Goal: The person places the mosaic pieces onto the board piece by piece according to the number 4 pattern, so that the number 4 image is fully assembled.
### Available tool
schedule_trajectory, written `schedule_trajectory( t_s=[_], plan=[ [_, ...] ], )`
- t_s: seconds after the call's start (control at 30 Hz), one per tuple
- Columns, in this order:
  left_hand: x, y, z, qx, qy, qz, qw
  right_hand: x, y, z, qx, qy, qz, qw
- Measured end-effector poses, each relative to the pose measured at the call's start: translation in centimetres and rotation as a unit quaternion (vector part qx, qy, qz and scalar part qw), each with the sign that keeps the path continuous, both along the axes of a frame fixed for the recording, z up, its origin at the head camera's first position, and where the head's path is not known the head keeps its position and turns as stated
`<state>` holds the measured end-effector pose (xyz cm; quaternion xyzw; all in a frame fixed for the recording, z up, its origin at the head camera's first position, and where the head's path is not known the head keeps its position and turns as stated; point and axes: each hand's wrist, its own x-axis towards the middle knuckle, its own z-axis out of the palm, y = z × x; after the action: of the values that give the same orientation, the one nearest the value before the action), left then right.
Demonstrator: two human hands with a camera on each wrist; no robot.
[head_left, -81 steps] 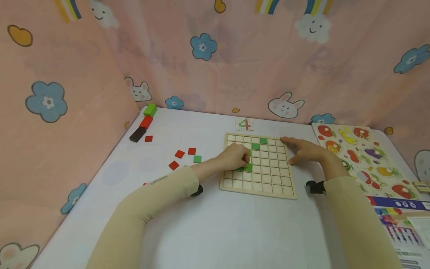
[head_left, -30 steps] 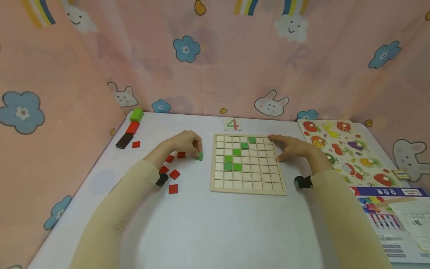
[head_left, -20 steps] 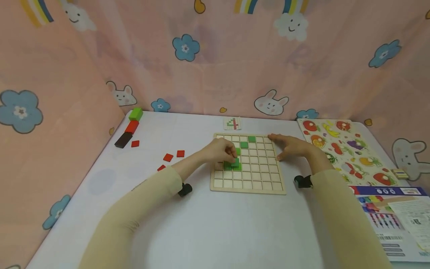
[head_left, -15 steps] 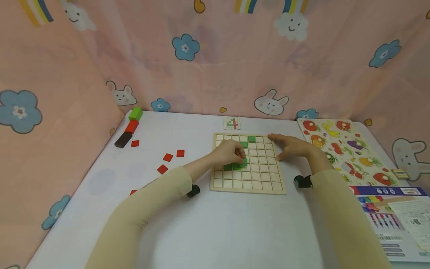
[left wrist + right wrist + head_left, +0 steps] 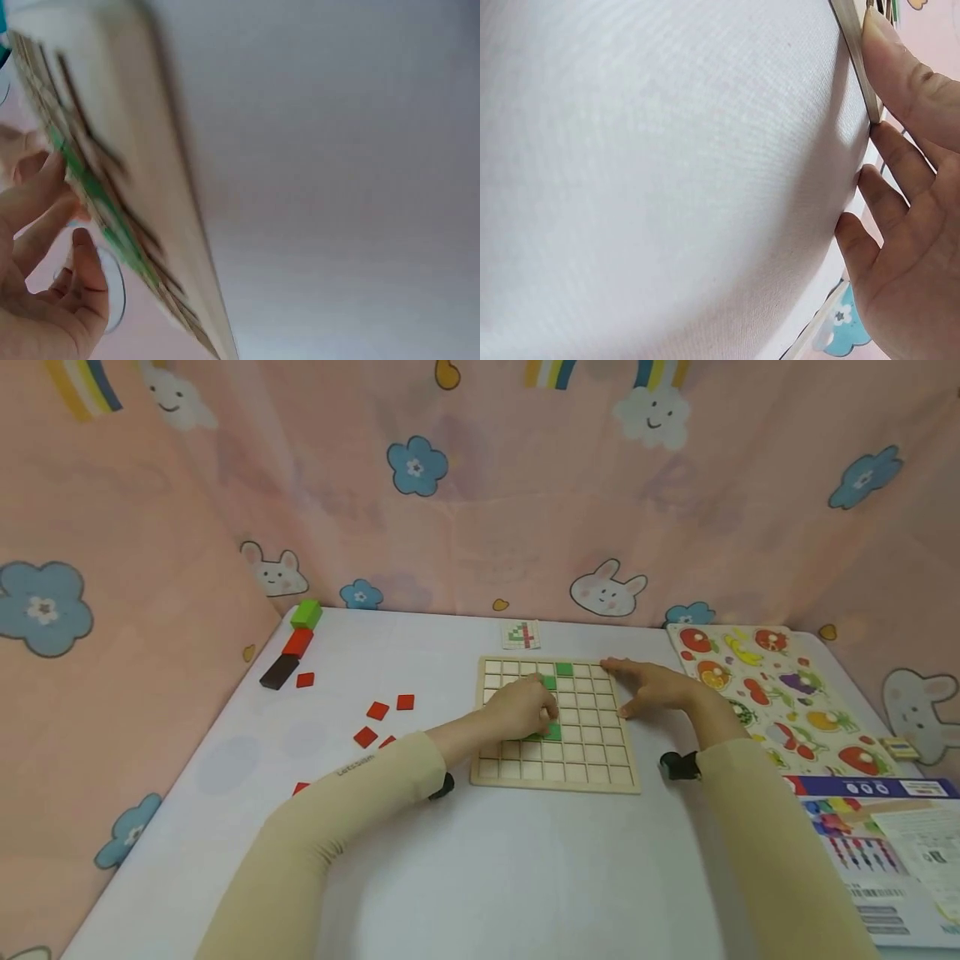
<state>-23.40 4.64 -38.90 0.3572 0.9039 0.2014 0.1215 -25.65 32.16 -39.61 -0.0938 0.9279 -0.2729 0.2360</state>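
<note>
My left hand point(image 5: 517, 710) is over a wooden grid board point(image 5: 558, 787) with shallow square cells. Its index finger reaches down to a green square tile point(image 5: 552, 732) that lies in a cell. In the left wrist view, the thumb point(image 5: 88, 259) stands off from the board while fingertips touch a green strip of tiles point(image 5: 94, 187). More green tiles point(image 5: 564, 669) run diagonally towards the far side; some are hidden under the hand. My right hand point(image 5: 658, 686) rests at the board's right edge. In the right wrist view, its thumb point(image 5: 892, 56) touches that edge and the other fingers are spread.
Several red square tiles point(image 5: 365, 737) lie loose left of the board. A small pattern card point(image 5: 521, 634) is behind it. Green, red and black blocks point(image 5: 280, 671) stand at the far left. A fruit picture board point(image 5: 787, 693) and a printed box point(image 5: 870, 852) lie on the right.
My left hand fetched a green tile from the table on the left, carried it right to the board, and the tile now lies in a cell. The right hand stays at the edge.
</note>
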Motion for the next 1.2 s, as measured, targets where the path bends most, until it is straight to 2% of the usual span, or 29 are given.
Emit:
schedule_trajectory(
  t_s=[0.1, 0.2, 0.33, 0.47, 0.67, 0.83, 1.0, 1.2],
  plan=[
    [-1.3, -1.1, 0.8, -0.021, -0.003, -0.002, 0.9998, 0.1, 0.0, 0.0, 0.0, 0.0, -0.002, 1.0],
    [-3.2, -3.4, 1.8, -0.016, -0.016, 0.015, 0.9996, 0.1, 0.0, 0.0, 0.002, 0.0, 0.0, 1.0],
    [-5.5, -8.4, 3.3, -0.001, -0.017, 0.052, 0.9985, 0.2, 0.0, 0.0, 0.007, 0.003, 0.002, 1.0],
    [-6.6, -14.6, 4.3, 0.037, -0.039, 0.106, 0.9929, 0.3, 0.0, 0.0, 0.004, 0.006, 0.003, 1.0],
    [-6.3, -23.0, 4.4, 0.051, -0.05, 0.183, 0.9806, 0.3, 0.0, -0.3, 0.001, 0.004, 0.005, 1.0],
    [-5.3, -27.9, 3.7, 0.041, -0.056, 0.22, 0.9731, 0.1, 0.0, -0.4, -0.01, 0.004, 0.007, 0.9999],
    [-4.4, -30.2, 3.5, 0.033, -0.062, 0.237, 0.9691, 0.1, 0.0, -0.4, -0.012, 0.004, 0.009, 0.9999],
    [-3.9, -30.9, 3.1, 0.018, -0.077, 0.238, 0.968, 0.2, 0.1, -0.1, 0.008, 0.003, 0.008, 0.9999]
  ],
)
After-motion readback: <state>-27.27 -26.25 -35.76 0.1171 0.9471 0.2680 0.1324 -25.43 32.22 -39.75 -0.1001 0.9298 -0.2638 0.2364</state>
